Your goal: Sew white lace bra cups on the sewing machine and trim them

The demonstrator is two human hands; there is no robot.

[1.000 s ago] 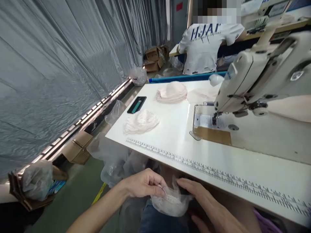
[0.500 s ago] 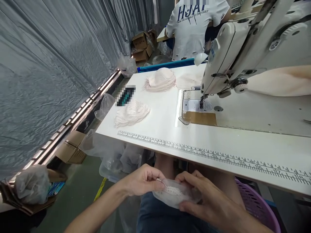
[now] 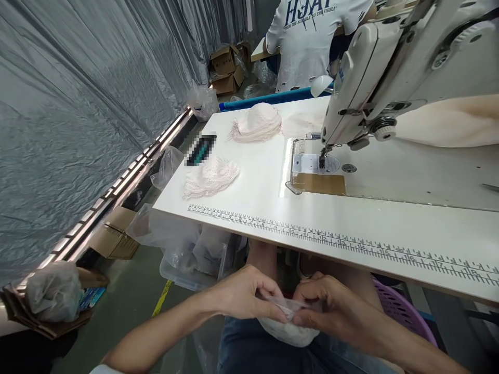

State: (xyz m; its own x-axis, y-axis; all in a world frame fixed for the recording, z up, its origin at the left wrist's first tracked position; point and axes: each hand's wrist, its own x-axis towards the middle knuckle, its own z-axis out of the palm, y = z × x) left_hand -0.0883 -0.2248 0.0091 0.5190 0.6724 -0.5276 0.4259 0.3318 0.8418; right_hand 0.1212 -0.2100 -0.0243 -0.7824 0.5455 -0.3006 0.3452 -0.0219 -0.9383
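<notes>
- Biggest thing by far is the grey plastic sheeting. It's all crinkly, hangs down the whole left side of the room and runs to the back.
- Then the glossy white table, which fills the middle and right. There's a ruler strip printed along its front edge.
- A cream sewing machine sits on the right part of the table, with its needle over the metal plate.
- A person in a white T-shirt stands beyond the far end of the table, back turned.
- The green floor shows left of the table, with a cardboard box against the sheeting. More boxes are stacked at the back.
- A bundle of clear bags is tucked under the table's left corner, and a purple basket sits under its right side.
- There are two stacks of pale lace pieces on the tabletop, the far stack and the near stack.
- The left hand and right hand are low in the shot. On each, thumb and forefinger are pinched tight on the top edge of a small bag, and the two pinches nearly meet.
- That small plastic bag hangs over the lap, just below the table's front edge, with white stuff inside.
- A phone lies between the two stacks, near the table's left edge.
</notes>
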